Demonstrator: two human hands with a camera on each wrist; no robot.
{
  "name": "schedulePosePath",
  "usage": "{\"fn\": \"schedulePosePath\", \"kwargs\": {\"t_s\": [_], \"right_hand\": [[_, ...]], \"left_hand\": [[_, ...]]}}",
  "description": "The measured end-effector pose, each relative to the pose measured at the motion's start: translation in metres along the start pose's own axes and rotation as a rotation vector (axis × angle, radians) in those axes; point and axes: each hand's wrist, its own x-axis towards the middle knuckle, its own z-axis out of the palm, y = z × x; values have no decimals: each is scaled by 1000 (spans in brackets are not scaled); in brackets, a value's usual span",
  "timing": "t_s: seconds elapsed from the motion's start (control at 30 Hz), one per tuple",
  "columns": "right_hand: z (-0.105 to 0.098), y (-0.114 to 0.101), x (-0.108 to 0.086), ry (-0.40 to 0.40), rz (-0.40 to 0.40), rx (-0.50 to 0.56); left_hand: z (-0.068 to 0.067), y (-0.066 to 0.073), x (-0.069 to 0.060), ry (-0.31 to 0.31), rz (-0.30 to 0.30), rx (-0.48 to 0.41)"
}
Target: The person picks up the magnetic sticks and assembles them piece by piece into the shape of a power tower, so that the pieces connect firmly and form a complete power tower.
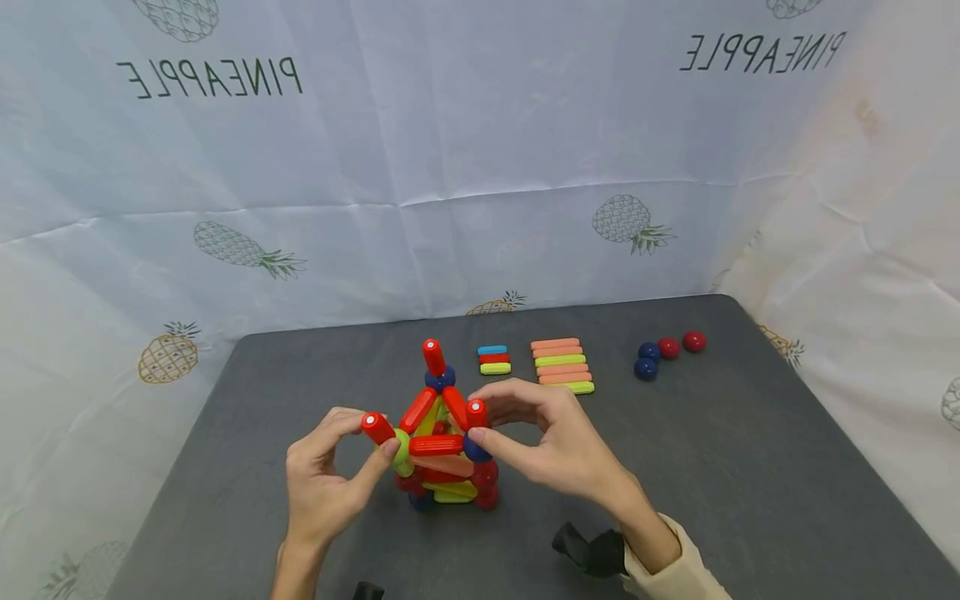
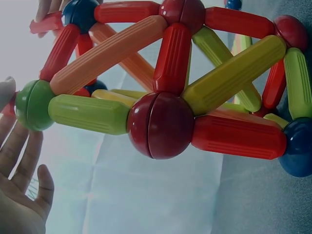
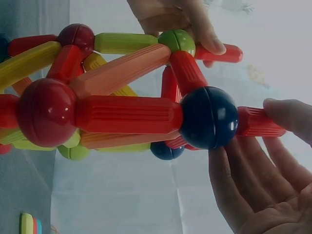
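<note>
A tower of magnetic rods and balls (image 1: 437,446) stands on the table, several levels high. Its top triangle of red rods joins a green ball (image 1: 401,447) and two blue balls, each bearing an upright red rod. On the left, my left hand (image 1: 326,479) pinches the red rod (image 3: 225,53) above the green ball between thumb and finger. My right hand (image 1: 551,437) holds the short red rod (image 3: 258,122) on the near-right blue ball (image 3: 209,118), its fingers beside that ball. The far red rod (image 1: 433,357) stands untouched.
Behind the tower lie a short row of blue, red and yellow-green rods (image 1: 494,359) and a longer row of orange and yellow-green rods (image 1: 562,367). Loose blue balls (image 1: 647,368) and red balls (image 1: 694,341) sit at the back right of the dark table (image 1: 720,467).
</note>
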Motion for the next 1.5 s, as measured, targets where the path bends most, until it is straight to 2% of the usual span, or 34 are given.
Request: {"fn": "schedulePosePath", "kwargs": {"t_s": [0.17,0.4,0.5,0.57,0.63,0.73,0.8,0.9,1.03,1.13,1.2,1.3,1.5], "right_hand": [[0,4,-1,1,-20,-3],[0,5,-1,-14,-18,0],[-5,8,-1,10,-56,-29],[-12,13,-1,66,-95,-53],[-23,21,1,163,-133,-118],[-48,41,5,356,-133,-303],[-68,59,5,477,-73,-448],[-99,91,1,589,79,-592],[-130,127,-12,609,338,-646],[-144,145,-19,597,527,-638],[-149,154,-23,593,625,-634],[-152,165,-26,586,704,-642],[-148,178,-30,584,736,-629]], "left_hand": [[0,1,1,-5,-19,36],[0,2,1,4,-29,39],[-1,2,2,3,-40,43],[-1,2,2,0,-47,47],[-1,2,2,-2,-53,49],[0,2,2,-2,-56,44],[0,2,2,-1,-57,38],[0,3,2,-1,-60,31],[0,3,2,-4,-65,31],[0,3,2,-3,-66,30],[0,3,2,-3,-65,27],[0,3,2,-2,-65,23],[1,2,0,-4,-70,20]]}}
